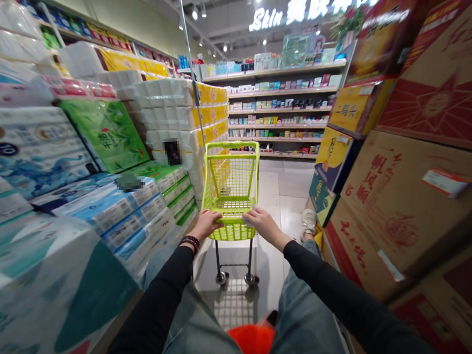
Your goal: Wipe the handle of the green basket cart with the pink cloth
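Note:
A small lime-green shopping cart (235,205) stands right in front of me, its plastic mesh basket on dark legs with wheels at the bottom. My left hand (207,222), with a dark bead bracelet at the wrist, has its fingers curled over the left part of the near rim. On the right part of the same rim, my right hand (264,224) is closed in the same way. Nothing shows inside the basket. Below, between my jeans-clad legs, is an orange-red thing (252,342) whose kind I cannot tell.
Stacked tissue packs (112,204) line the left side, with white-and-yellow paper rolls (170,109) piled behind. Cardboard cartons (419,196) rise close on the right. Shelves of small boxed goods (278,92) cross the far end of the tiled aisle (272,188). A thin pole (193,77) stands beyond the cart.

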A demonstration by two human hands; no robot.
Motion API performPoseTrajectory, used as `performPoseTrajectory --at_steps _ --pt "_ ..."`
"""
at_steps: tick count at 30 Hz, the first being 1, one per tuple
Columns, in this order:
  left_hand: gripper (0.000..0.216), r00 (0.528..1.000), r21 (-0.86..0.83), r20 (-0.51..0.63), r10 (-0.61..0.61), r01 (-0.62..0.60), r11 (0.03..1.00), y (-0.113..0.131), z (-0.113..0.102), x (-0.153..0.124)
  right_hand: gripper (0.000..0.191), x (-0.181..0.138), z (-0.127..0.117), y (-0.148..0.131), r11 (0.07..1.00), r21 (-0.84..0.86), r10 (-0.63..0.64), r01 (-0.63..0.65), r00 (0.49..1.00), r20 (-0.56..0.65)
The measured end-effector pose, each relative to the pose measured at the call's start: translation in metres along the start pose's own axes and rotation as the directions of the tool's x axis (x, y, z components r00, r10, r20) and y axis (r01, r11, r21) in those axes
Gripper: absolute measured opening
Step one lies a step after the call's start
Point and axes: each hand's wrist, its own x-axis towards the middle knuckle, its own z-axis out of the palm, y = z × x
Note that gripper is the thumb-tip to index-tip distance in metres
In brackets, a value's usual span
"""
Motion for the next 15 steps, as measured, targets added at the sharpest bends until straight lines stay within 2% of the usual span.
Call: performPoseTrajectory --at_steps 3,6,12,15 --pt "0.021 1.0 -0.001 0.017 0.011 -0.011 1.0 0.002 0.001 0.003 0.019 -0.004 -0.002 0.011 0.999 -0.024 0.036 -0.036 0.999 0.016" --pt "0.019 0.999 0.002 0.03 0.021 -0.021 1.0 0.002 0.001 0.006 0.017 -0.003 -0.001 0.009 0.997 -0.024 0.08 -0.08 0.996 0.026" --pt "0.01 0.999 0.041 0.039 -0.036 0.034 0.999 -0.01 -0.011 0.007 0.02 0.012 0.006 -0.016 0.991 -0.029 0.134 -0.133 0.99 0.04" --pt "0.015 0.999 0.105 0.025 -0.033 0.03 0.994 0.002 -0.01 0.001 0.023 0.02 0.012 -0.032 0.984 -0.036 0.174 -0.173 0.984 0.041"
